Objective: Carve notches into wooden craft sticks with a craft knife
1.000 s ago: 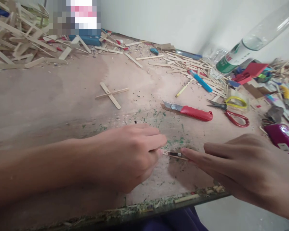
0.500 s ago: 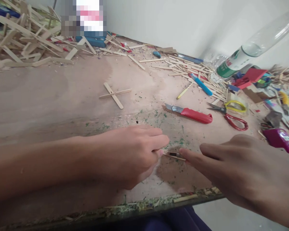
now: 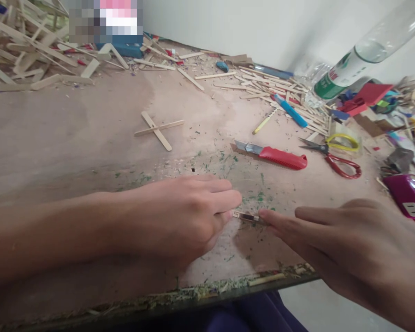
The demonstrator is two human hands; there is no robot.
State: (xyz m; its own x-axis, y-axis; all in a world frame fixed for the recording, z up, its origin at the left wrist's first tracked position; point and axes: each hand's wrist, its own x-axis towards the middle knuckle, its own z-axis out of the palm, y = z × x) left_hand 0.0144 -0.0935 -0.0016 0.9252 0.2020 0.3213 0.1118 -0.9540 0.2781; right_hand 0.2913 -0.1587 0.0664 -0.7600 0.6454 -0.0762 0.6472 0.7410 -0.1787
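My left hand [image 3: 200, 216] is closed low over the worktable, its fingertips pinching one end of a small narrow strip [image 3: 246, 216] with a dark middle and silvery parts; its exact kind is unclear. At the strip's other end are the fingertips of my right hand [image 3: 335, 240], held together, with the grip partly hidden under the hand. Above them lies a red utility knife [image 3: 281, 157], blade out to the left. Farther left, two craft sticks [image 3: 156, 131] lie crossed. Scissors [image 3: 342, 157] with one yellow and one red handle rest right of the knife.
Loose craft sticks [image 3: 31, 46] are heaped at the back left, and more lie scattered at the back right. A plastic bottle [image 3: 352, 69] leans there near a blue pen-like tool [image 3: 292, 112]. A drill bit [image 3: 265, 121] and a purple device [image 3: 406, 196] lie on the right.
Both hands stay in nearly the same place around the narrow strip. The pale wood seen beneath it earlier is less visible. The view has shifted slightly.
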